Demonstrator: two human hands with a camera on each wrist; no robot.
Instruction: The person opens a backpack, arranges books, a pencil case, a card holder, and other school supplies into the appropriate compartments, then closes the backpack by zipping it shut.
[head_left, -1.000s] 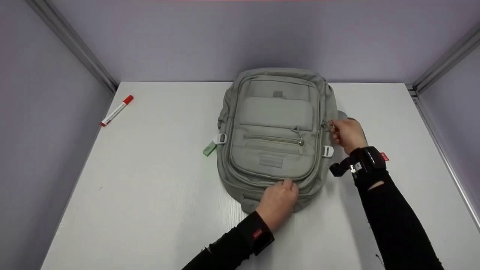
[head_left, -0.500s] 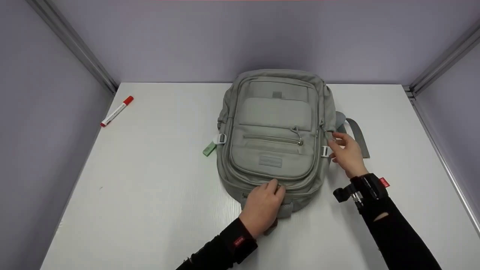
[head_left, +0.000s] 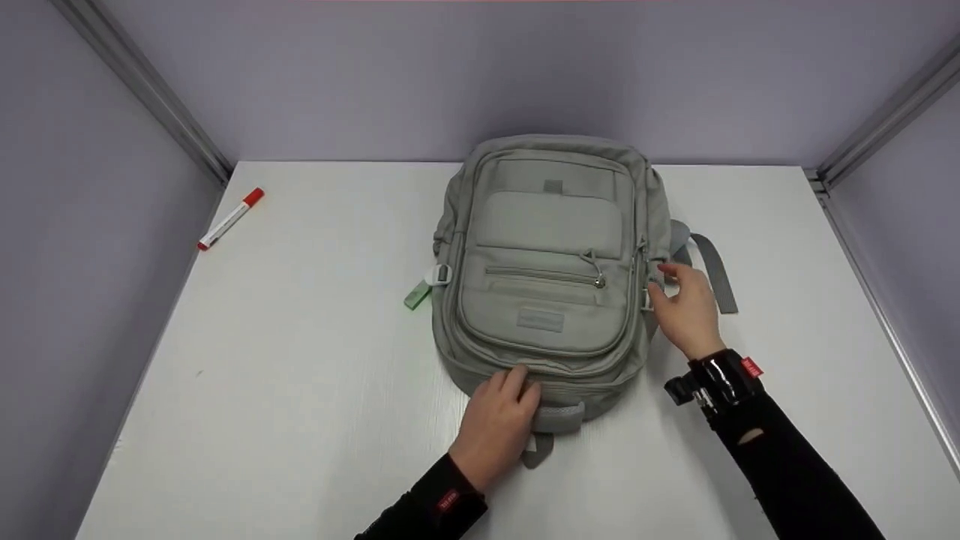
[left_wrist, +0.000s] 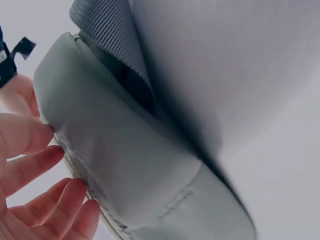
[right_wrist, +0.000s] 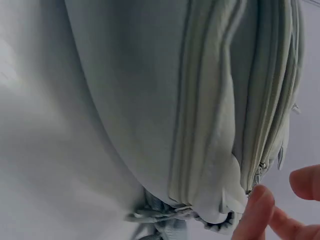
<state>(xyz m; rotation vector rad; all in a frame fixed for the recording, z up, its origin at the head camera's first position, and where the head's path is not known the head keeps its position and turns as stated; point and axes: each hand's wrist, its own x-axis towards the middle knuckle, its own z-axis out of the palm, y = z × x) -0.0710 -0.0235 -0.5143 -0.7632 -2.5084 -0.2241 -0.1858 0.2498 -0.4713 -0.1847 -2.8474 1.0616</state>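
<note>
A grey-green backpack lies flat on the white table, front pockets up and its carry handle toward me. My left hand rests on the bag's near edge just left of the handle. In the left wrist view its fingers lie fairly straight against the padded fabric. My right hand is at the bag's right side. In the right wrist view a fingertip touches the end of a side zipper, with another finger apart from it.
A red-capped white marker lies at the far left of the table. A green tag sticks out at the bag's left side. A grey strap trails out on the right. Lilac walls with metal rails enclose the table.
My left hand slid left and toward me along the bag's near edge, uncovering the handle. My right hand let go of the zipper pull and moved nearer me along the right side.
</note>
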